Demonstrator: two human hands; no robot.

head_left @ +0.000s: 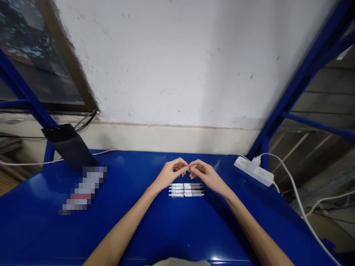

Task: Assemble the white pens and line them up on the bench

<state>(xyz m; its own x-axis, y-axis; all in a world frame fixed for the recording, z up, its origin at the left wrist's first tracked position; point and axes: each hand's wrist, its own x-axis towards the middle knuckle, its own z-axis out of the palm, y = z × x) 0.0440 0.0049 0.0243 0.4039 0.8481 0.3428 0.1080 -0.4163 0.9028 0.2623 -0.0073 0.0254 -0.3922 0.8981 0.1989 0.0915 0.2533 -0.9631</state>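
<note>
My left hand [172, 172] and my right hand [204, 173] meet fingertip to fingertip just above the blue table [155, 229]. Both are closed in a pinch. A thin, dark sliver shows between the fingertips, too small to identify. Right below the hands, several white pens [185, 190] with dark ends lie side by side in a neat row, pointing left to right. Neither hand touches these pens.
On the right stands a white power strip [253, 171] with a plug and white cables [296, 188]. A black box-like object [70, 146] is at the back left, beside a pixelated item [83, 190]. Blue frame posts [299, 83] flank the table; a white wall [166, 74] rises behind.
</note>
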